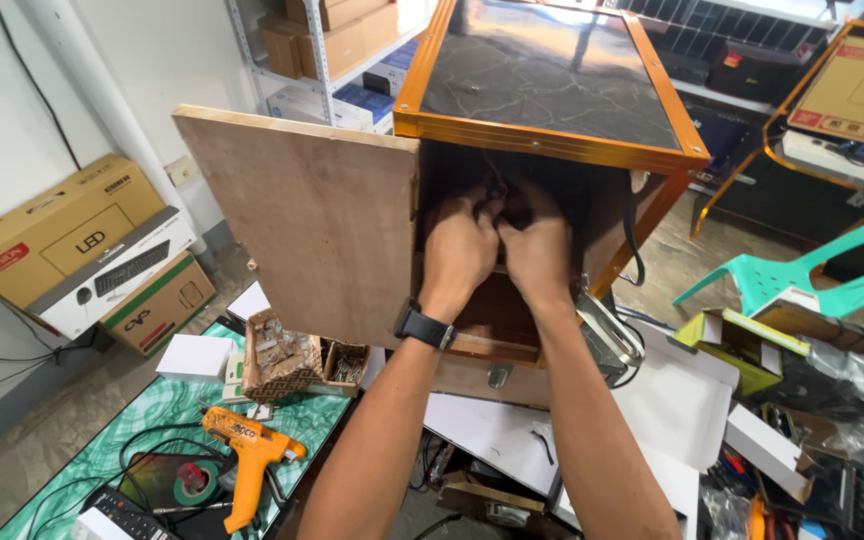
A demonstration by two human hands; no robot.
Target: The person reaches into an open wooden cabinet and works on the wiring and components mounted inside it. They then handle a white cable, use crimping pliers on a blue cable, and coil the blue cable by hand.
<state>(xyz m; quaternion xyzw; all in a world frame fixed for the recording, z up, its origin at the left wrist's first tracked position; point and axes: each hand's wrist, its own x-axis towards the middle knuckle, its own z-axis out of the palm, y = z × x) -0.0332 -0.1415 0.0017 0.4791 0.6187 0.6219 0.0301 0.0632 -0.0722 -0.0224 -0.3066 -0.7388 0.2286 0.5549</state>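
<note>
Both hands reach into open wooden cabinet [552, 150], frame center. Left hand [459, 252], with black wristwatch [424, 327], and right hand [535, 250] have fingers curled, pinching dark wires [500, 195] in the shadowed inside; exact grip cannot tell. Plywood door [312, 215] swung open left. Orange glue gun [248, 452] lower left on green table [72, 470]. Teal chair [812, 270] right.
</note>
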